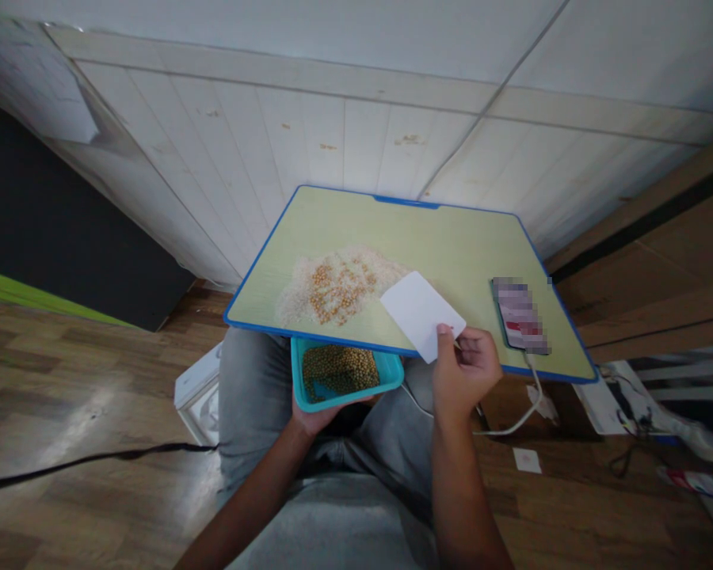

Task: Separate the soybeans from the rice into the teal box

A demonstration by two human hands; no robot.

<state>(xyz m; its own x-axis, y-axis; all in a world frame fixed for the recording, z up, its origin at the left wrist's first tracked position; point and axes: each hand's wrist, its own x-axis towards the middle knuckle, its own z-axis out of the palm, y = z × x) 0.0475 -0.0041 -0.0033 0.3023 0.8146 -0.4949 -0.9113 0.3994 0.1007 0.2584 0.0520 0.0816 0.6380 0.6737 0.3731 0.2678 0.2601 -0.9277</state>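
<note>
My left hand (316, 416) supports a turquoise plastic basket (395, 375) from below, just under the table's near edge; most of its fingers are hidden beneath it. Inside the basket lie many tan soybeans (345, 366). Between thumb and fingers, my right hand (467, 362) pinches a white card (419, 309) by its near right corner. The card is held over the table, its far left end at the right side of a spread of white rice grains (294, 297). Golden soybeans (340, 297) are scattered among the rice.
The small table (451, 237) has a pale green top and blue rim, and stands over my legs. A phone (518, 315) with a white cable (535, 396) lies at its right. A panelled wall (309, 134) rises behind; cardboard boxes (665, 269) stand right.
</note>
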